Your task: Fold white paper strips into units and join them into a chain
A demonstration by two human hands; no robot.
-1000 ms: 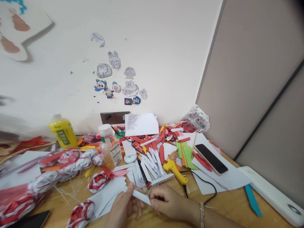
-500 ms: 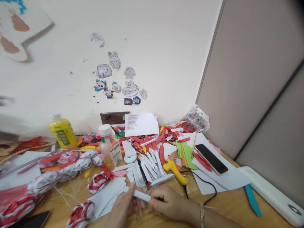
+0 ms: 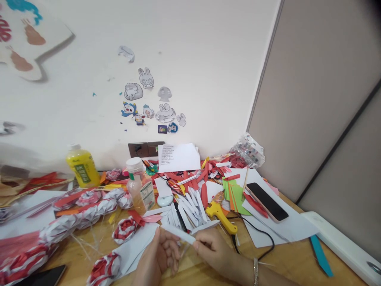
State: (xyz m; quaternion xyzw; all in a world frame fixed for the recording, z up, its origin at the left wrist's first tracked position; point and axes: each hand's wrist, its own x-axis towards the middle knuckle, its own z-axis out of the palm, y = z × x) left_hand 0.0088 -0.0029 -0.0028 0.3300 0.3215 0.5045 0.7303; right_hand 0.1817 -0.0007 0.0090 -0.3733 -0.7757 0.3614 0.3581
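Note:
A folded white paper strip (image 3: 180, 233) spans the gap between my two hands in the head view. My right hand (image 3: 216, 249), with a bracelet at its wrist, pinches the strip's right end between thumb and curled fingers. At the other end, my left hand (image 3: 163, 251) has its thumb and forefinger on the strip, its remaining fingers loosely curled. Just beyond lies a pile of folded white paper strips (image 3: 190, 208). A yellow glue gun (image 3: 222, 217) rests to the right of that pile. White paper sheets (image 3: 133, 248) lie left of my left hand.
Red-and-white paper rosettes (image 3: 104, 267) run along the left. A clear jar (image 3: 139, 190) and a yellow drink bottle (image 3: 83, 169) stand behind. On the right are a phone (image 3: 267, 200), a black cord (image 3: 269, 234), a teal strip (image 3: 321, 256) and a long white device (image 3: 342, 242).
The strip's right end has shifted slightly right with my right hand. My left thumb has slid back toward the strip's left end. The whole view has shifted a little.

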